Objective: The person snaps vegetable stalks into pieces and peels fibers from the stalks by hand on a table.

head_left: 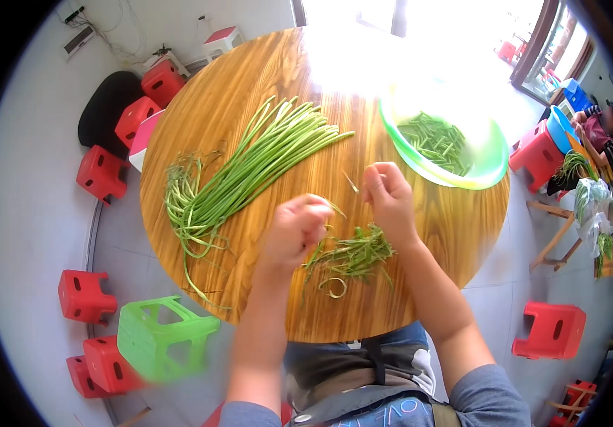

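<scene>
My left hand (296, 231) is closed above the table, its fingers curled and slightly blurred. A thin pale strip (336, 210) shows right beside its fingertips; whether it is held or lies on the table, I cannot tell. My right hand (390, 193) is pinched shut, and anything inside the pinch is hidden. Below and between both hands lies a pile of thin green trimmings (357, 255). Left of them rests a bundle of long garlic scapes (267, 160), its thin, curling tips toward the left. A translucent green basin (488, 178) holds short cut green pieces (434, 144).
The round wooden table (456, 242) stands against my front. Red stools (102, 174) line the left wall, and a green stool (160, 338) is at the lower left. Another red stool (550, 329) is at the right. A person (600, 132) sits at the far right beside a blue basin (561, 129).
</scene>
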### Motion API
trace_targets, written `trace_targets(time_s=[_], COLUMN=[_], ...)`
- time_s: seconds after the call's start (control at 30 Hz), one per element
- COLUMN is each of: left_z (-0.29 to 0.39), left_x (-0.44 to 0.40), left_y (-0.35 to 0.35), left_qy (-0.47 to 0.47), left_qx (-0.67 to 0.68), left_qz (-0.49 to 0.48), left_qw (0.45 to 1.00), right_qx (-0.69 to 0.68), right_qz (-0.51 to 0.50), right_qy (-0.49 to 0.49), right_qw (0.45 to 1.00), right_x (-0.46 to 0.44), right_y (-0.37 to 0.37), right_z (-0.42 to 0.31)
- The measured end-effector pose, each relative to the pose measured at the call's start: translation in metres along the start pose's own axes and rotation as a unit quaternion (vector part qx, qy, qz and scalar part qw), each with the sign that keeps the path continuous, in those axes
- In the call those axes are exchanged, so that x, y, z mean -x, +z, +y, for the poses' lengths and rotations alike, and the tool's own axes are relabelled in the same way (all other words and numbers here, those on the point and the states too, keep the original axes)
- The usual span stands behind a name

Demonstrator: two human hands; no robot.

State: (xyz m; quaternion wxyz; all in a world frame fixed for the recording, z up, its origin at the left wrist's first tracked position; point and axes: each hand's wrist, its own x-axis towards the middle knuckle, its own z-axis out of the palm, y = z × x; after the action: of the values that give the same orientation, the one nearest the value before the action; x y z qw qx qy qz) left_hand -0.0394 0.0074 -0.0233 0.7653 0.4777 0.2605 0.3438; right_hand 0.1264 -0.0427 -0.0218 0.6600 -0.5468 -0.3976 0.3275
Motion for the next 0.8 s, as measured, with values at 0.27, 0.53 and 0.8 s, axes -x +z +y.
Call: trace_targets(time_s=[0.27, 0.53, 0.8], left_z=[0.001, 0.004, 0.002], left_x=[0.000, 0.001, 0.002], left_y=[0.011, 0.011, 0.012], left_qy=[-0.182, -0.139, -0.139], left_qx=[-0.057, 0.051, 0.088], left_qz=[-0.063, -0.047, -0.063], left_qw=[0.980, 0.988, 0.984], right_qx=[0.055, 0.475, 0.171], right_qz=[0.208, 0.207, -0.146], right_qy=[-0.166, -0.408, -0.055], right_qw=[0.962, 0.752, 0.973], right_x=[-0.005, -0.060, 0.021], right_y=[-0.017, -0.073, -0.004], right_z=[-0.039, -0.058, -0.035])
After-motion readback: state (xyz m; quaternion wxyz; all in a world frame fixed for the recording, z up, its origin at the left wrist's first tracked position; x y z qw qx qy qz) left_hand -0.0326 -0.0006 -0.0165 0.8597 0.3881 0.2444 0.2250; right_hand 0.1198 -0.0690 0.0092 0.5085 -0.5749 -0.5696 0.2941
